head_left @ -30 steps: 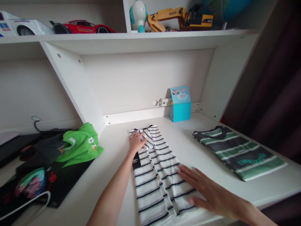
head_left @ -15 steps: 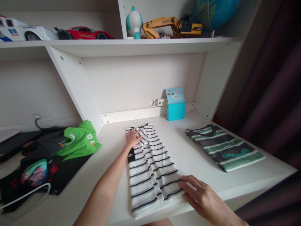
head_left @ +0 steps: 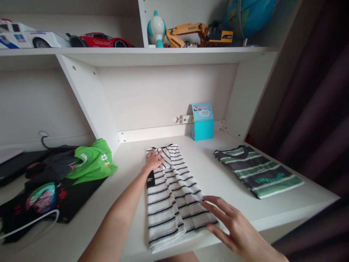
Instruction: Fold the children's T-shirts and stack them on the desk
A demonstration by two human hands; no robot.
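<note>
Striped shirt: the white shirt with black stripes (head_left: 188,193) lies folded on the counter (head_left: 128,160), its collar end toward the back edge and its hem just beside the front edge; a lengthwise fold runs down its middle.
Black patch: a dark patch with pale lettering (head_left: 150,179) sits on the shirt's left side, below the collar end.
Left hand: the left hand (head_left: 155,161) rests flat on the collar end, fingers spread, clamped on nothing.
Right hand: the right hand (head_left: 231,223) is at the shirt's right side near the hem, by the counter's front edge; its thumb and fingers stand apart, and whether the fingertips press the cloth or hover just above cannot be told.
Green-striped shirt: a folded green and grey shirt (head_left: 257,169) lies along the right edge, neckline toward the back, hem toward the front right corner.
Left-hand pile: a green shirt (head_left: 95,160) lies partly over black clothing (head_left: 76,196), toward the left edge.
Back edge: a blue desk calendar (head_left: 204,129) stands upright there, beside a power socket (head_left: 187,119).
Upper shelf: a red toy car (head_left: 99,40), a yellow toy excavator (head_left: 188,29) and a globe (head_left: 253,14) stand above.
</note>
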